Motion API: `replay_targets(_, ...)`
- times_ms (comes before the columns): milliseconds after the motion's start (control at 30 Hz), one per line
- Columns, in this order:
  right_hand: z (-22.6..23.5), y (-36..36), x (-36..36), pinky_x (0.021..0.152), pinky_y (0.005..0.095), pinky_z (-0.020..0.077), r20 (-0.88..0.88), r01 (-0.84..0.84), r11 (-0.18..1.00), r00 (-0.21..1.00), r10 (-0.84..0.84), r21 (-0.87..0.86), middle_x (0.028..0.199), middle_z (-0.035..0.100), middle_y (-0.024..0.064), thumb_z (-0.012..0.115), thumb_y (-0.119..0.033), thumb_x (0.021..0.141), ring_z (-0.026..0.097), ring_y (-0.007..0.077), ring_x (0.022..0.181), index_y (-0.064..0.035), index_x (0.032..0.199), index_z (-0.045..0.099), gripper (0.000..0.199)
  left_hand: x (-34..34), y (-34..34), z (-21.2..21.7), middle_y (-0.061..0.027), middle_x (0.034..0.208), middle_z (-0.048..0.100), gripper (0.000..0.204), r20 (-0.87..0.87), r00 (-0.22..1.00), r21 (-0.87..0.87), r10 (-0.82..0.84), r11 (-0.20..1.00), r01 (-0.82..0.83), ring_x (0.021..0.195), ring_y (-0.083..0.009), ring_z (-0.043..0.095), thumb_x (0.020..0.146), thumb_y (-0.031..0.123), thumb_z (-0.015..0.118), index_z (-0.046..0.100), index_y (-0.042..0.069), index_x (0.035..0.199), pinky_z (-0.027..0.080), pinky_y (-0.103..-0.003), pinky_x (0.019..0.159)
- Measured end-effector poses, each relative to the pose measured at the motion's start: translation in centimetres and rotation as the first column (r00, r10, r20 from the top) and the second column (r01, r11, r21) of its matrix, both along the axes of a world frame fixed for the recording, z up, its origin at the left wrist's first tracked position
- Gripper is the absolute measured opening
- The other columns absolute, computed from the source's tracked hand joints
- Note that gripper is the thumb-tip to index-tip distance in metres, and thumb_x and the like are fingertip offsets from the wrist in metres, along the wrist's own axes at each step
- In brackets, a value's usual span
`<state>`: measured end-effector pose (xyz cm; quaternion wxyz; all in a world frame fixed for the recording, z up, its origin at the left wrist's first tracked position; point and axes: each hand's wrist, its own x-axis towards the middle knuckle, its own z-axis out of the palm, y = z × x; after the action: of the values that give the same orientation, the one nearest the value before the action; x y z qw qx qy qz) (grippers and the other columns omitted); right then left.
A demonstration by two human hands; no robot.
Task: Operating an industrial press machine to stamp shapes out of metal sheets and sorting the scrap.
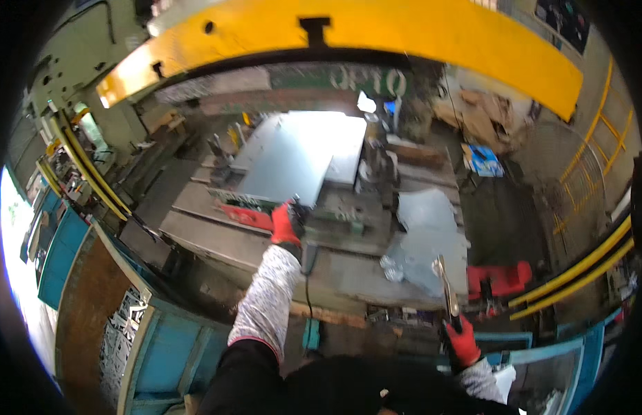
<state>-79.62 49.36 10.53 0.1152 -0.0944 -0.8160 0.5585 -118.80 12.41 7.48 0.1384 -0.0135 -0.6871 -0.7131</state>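
Observation:
My left hand, in a red and dark glove, reaches forward with its fingers closed at the near edge of a flat, shiny metal sheet. The sheet lies tilted over a die block on the press bed, partly over another pale sheet. Down at the lower right, my right hand, gloved alike, is wrapped round the dark handle of a long metal hand tool that points up and away; its exact kind is unclear. Beside my left wrist sits a grey device with a cable running down.
A yellow press beam spans overhead. Crumpled clear plastic lies on the bed's right side. A blue bin with metal scraps stands at lower left. Yellow guard bars flank the right, near a red object.

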Motion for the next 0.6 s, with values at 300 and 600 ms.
replay_targets(300, -1.0, 5.1, -0.4, 0.073, 0.0289, 0.0441, 0.126, -0.084, 0.987, 0.990, 0.067, 0.134, 0.089, 0.062, 0.0115, 0.060, -0.013, 0.078, 0.056, 0.0128, 0.082, 0.0009, 0.109, 0.052, 0.034, 1.7, 2.2, 4.0, -0.0080, 0.078, 0.061, 0.013, 0.081, 0.976, 0.669, -0.201, 0.737, 0.096, 0.069, -0.0200, 0.059, 0.081, 0.013, 0.054, 0.057, 0.000, 0.084, 0.051, -0.032, 0.066)
replay_targets(600, -3.2, 6.1, -3.7, 0.075, 0.0291, 0.0440, 0.332, -0.134, 0.991, 0.935, 0.121, 0.015, 0.091, 0.061, 0.0122, 0.060, -0.017, 0.079, 0.056, 0.0158, 0.082, 0.0007, 0.112, 0.049, 0.039, 2.0, 3.2, 4.6, -0.0078, 0.072, 0.060, 0.013, 0.088, 0.978, 0.756, -0.189, 0.652, 0.058, 0.060, -0.0176, 0.059, 0.079, 0.014, 0.057, 0.059, 0.001, 0.082, 0.051, -0.030, 0.057)
